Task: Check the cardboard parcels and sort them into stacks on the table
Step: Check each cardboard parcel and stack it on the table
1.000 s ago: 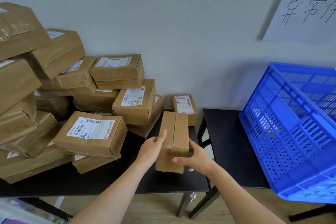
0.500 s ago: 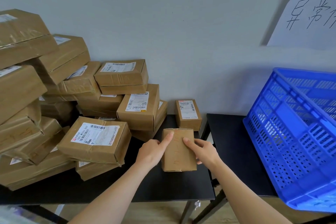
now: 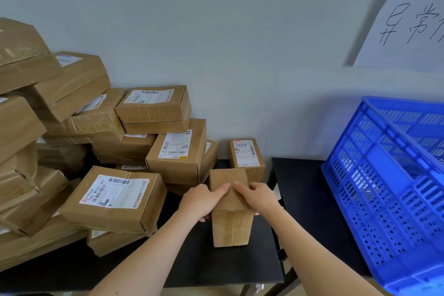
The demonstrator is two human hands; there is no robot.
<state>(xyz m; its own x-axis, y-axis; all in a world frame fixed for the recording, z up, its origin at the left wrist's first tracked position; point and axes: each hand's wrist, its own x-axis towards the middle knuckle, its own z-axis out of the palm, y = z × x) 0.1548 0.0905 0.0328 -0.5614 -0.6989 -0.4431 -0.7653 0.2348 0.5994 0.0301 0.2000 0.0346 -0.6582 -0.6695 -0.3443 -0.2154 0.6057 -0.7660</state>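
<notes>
Left: jumbled pile of parcels [image 3: 72, 151] covers black table [image 3: 216, 269], no neat stacks; most sorting judged left.
Centre: left hand [image 3: 201, 202] grips left side of plain parcel [image 3: 230, 226], forefinger on top. Parcel upright near table's right edge, under check, no label showing.
Right hand [image 3: 260, 197] grips its right side likewise.
Behind: one small labelled parcel [image 3: 246, 154] alone by wall.
Far right: blue crate [image 3: 384, 187], contents unseen.

The room is softly lit, a bit bluish; the paper sign [image 3: 408, 26] throws a grey shadow to its left on the wall [image 3: 240, 31]; edges bend, so the left boxes [image 3: 21, 55] and blue crate [image 3: 384, 187] look stretched; everything slightly fuzzy.
</notes>
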